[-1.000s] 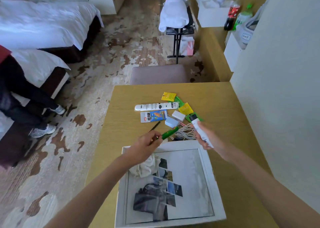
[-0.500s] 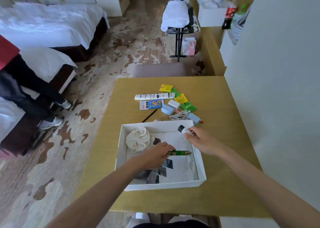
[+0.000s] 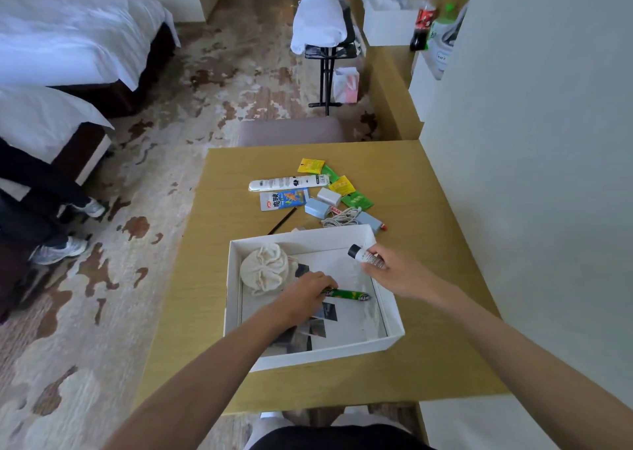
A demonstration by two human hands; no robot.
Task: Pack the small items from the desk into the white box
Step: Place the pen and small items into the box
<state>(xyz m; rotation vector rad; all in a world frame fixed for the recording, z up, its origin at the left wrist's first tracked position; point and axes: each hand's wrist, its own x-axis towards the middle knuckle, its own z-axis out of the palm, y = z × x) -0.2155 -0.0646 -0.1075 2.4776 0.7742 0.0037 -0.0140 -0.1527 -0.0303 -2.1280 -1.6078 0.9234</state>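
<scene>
Desk (image 3: 428, 251): open white box (image 3: 310, 357), shallow

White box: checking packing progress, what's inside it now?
In the white box: a cloth pouch, photo prints, and a green tube under the left hand, which covers more.

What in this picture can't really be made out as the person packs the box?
- Head view: the print on the small bottle in the right hand is too small to read.
- The near end of the green tube is covered by the left hand.
- The pictures on the white box floor are partly hidden by the left arm.
- The packets beyond are too small to identify.
</scene>
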